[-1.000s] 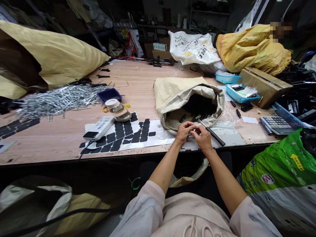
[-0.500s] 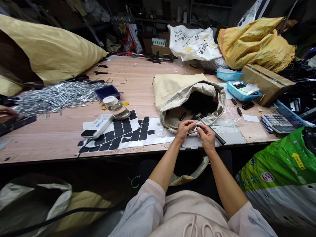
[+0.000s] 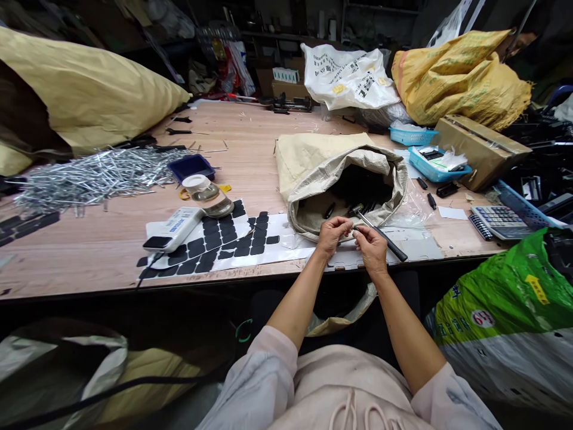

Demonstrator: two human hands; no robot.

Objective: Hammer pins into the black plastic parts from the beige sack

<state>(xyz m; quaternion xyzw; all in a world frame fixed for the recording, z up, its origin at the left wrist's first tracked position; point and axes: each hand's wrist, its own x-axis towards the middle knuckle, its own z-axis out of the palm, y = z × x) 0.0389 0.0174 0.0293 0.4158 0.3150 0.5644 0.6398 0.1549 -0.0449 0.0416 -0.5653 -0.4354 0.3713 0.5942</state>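
Note:
My left hand (image 3: 332, 235) and my right hand (image 3: 371, 246) meet fingertip to fingertip at the front edge of the table. Both are closed in a pinch around a small dark piece, too small and too covered to name. Just behind them lies a beige woven sack (image 3: 322, 158), its mouth facing me, with dark parts showing inside. A hammer (image 3: 394, 243) with a black handle rests by my right hand, its head toward the sack's mouth. Left of my hands are sheets of black adhesive pads (image 3: 215, 236) on white backing.
A heap of metal rods (image 3: 98, 179) spreads at the left, beside a dark blue tray (image 3: 191, 168) and a clear jar (image 3: 210, 197). A white device (image 3: 174, 230) with a cable sits nearer. Rightward are blue baskets (image 3: 441, 170), a calculator (image 3: 499, 221) and a green sack (image 3: 501, 292).
The view has shifted slightly. My hands stay together in nearly the same place with small finger movements. The other person's hand at the far left edge is out of view.

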